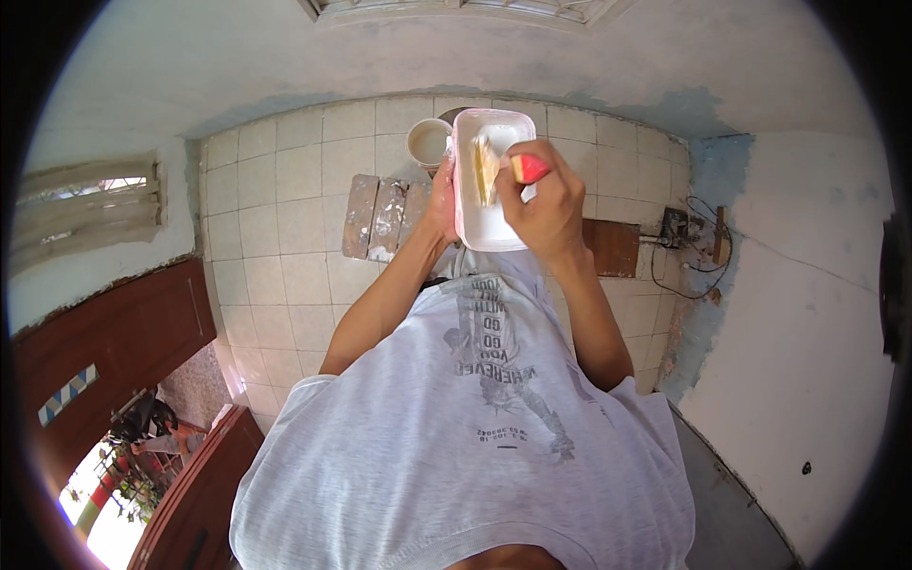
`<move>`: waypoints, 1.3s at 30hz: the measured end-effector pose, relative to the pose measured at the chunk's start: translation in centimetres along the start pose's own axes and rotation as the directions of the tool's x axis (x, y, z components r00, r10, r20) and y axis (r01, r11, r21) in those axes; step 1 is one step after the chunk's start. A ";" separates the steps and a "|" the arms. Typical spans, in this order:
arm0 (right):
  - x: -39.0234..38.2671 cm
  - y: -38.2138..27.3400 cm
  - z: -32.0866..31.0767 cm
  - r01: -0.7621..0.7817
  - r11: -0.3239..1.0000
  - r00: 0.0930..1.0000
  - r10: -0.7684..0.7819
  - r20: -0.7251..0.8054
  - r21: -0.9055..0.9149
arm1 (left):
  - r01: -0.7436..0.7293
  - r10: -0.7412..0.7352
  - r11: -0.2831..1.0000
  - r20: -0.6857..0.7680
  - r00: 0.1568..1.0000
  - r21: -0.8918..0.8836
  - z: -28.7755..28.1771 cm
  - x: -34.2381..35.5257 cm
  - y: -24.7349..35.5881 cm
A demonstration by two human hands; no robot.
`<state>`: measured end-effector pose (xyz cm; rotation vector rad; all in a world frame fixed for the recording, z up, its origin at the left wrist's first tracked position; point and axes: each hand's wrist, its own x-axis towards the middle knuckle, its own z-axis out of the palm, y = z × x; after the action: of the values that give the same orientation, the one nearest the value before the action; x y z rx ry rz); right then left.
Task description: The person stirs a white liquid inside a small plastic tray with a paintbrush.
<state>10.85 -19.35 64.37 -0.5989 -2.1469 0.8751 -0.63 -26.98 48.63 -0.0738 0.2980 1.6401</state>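
My left hand [444, 201] grips the left side of a white rectangular plastic tub [463, 223], its fingers mostly hidden under and behind the wall. White paint [491, 226] covers the inside. In my right hand [553, 211] is a paintbrush [485, 171], closed round its handle, which has a red and yellow end. The wide pale bristles lie over the paint inside the tub; how deep they dip I cannot tell. Just left of the tub stands a round whitish bucket [429, 142] with pale liquid in it.
A paint-spattered wooden slatted stool [388, 204] stands left of my left forearm on the tiled floor [280, 223]. At right are a brown board [613, 249] and loose black cables [698, 261] by the patchy wall [807, 285]. Brown door panels [123, 332] are at lower left.
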 end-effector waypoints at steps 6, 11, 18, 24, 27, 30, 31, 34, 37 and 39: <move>-1.2 -0.2 -2.7 -0.042 0.998 0.995 0.047 0.093 -0.054 | 0.004 -0.003 0.999 0.018 1.000 -0.042 -1.3 -0.6 0.1; 0.3 0.0 -4.0 0.027 0.993 0.996 -0.037 -0.087 -0.115 | -0.013 0.015 0.999 -0.047 0.999 0.039 0.5 -0.7 0.3; -1.3 0.6 -2.0 -0.041 0.997 0.999 0.042 0.023 -0.073 | -0.012 0.011 1.000 -0.030 0.999 -0.017 -1.0 -0.1 0.3; -1.0 1.3 -2.3 0.001 0.996 1.000 -0.003 -0.026 -0.094 | 0.017 -0.016 1.000 -0.014 1.000 0.013 -1.0 0.1 0.6; -0.4 1.7 -1.4 0.034 0.993 0.996 -0.044 -0.083 -0.116 | 0.014 -0.012 0.999 -0.045 0.999 0.041 -1.2 0.3 0.3; -0.5 1.1 -1.1 0.020 0.998 0.999 -0.021 -0.026 -0.064 | 0.009 -0.008 1.000 -0.027 1.000 0.029 -2.0 0.5 0.3; -0.6 0.8 -1.2 -0.034 0.999 0.998 0.034 0.050 0.000 | 0.008 -0.007 1.000 -0.002 1.000 0.020 -2.3 0.5 0.3; -0.4 1.0 -2.4 0.010 0.997 0.999 -0.006 0.048 -0.079 | 0.011 -0.010 1.000 0.032 0.999 -0.020 -0.6 0.1 0.7; 0.6 -0.2 -3.0 -0.013 0.995 1.000 0.012 -0.010 -0.096 | 0.018 -0.017 1.000 0.025 1.000 -0.015 -1.3 0.0 1.0; 0.9 -0.3 -2.3 0.023 0.994 0.998 -0.028 -0.048 -0.111 | 0.013 -0.013 1.000 0.005 1.000 0.012 -0.8 0.1 0.8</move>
<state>11.96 -18.04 66.13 -0.6404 -2.1634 0.7243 -1.54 -27.09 47.95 -0.0623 0.3025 1.6253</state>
